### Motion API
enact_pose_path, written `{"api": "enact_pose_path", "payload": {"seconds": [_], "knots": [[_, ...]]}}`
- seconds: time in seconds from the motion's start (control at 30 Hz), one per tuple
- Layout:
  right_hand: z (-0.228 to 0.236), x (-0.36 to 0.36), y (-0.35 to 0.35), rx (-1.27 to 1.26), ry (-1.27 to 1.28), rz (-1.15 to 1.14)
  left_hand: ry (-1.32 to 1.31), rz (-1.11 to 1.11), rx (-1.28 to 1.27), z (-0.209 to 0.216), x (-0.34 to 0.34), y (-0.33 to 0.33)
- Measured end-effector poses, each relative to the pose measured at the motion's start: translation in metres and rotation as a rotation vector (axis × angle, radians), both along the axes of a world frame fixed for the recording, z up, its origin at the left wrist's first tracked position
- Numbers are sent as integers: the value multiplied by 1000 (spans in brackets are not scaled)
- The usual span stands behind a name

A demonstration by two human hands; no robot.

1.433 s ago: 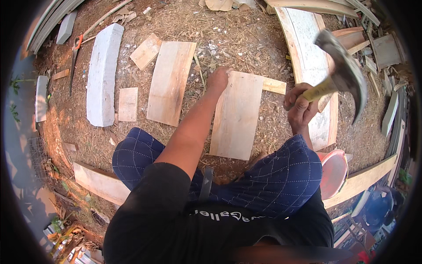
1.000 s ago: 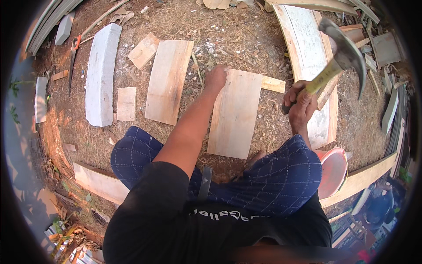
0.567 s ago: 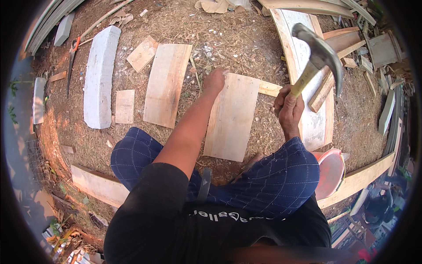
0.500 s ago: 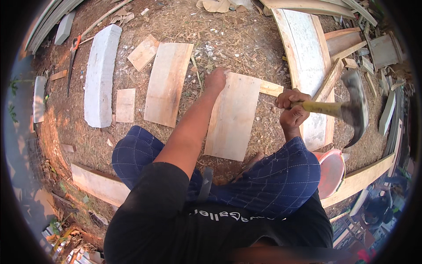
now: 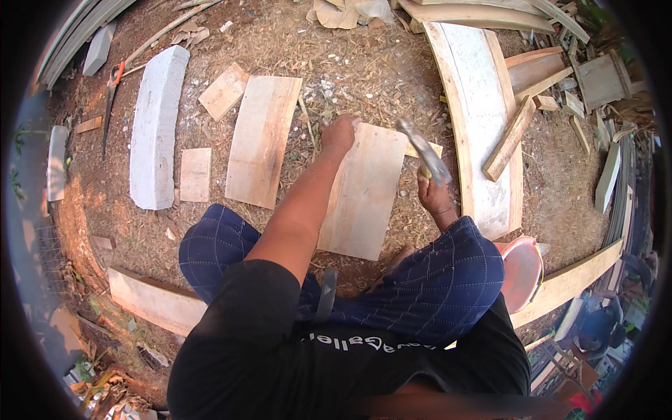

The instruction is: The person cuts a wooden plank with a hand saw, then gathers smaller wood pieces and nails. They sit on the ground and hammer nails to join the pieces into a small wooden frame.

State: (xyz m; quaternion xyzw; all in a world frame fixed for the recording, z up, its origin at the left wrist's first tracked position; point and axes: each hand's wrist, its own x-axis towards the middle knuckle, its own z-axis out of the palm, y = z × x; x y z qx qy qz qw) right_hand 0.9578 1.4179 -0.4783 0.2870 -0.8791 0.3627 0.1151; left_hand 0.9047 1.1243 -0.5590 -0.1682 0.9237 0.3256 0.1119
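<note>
On ground at centre: left hand (image 5: 341, 133) clenched on board (image 5: 364, 192) top edge; right hand (image 5: 432, 197) grasping hammer (image 5: 425, 152), head down at 2 o'clock corner. Nailing underway; whether nail seated, cannot tell.

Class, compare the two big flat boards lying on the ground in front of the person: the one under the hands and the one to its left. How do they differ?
The right board is paler; the left board is more orange-brown. The left hand presses on the right board's top edge, and the right hand brings a hammer down beside it; nothing touches the left board. A thin wooden strip pokes out at the right board's top corner; the left board lies alone. Both are flat, roughly rectangular planks on sawdust-strewn ground.
</note>
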Motion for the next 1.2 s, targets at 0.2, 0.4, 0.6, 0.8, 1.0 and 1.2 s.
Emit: {"api": "enact_pose_path", "payload": {"seconds": [0.2, 0.4, 0.6, 0.8, 1.0, 1.2], "knots": [[30, 7, -16, 102, -558, -225, 74, -1, -53, 7, 8, -4], [-19, 26, 5, 423, -617, -147, 1, 8, -36, 11, -8, 2], [-32, 92, 42, 293, -873, -375, 104, 266, -27, -1, 38, 20], [-42, 159, 70, 206, -971, -496, 167, 381, 359, -15, 33, -8], [-48, 183, 75, 139, -979, -551, 456, 342, 298, 103, -42, -85], [-42, 175, 66, 108, -938, -512, 850, 769, 664, 250, -58, -297]]}}
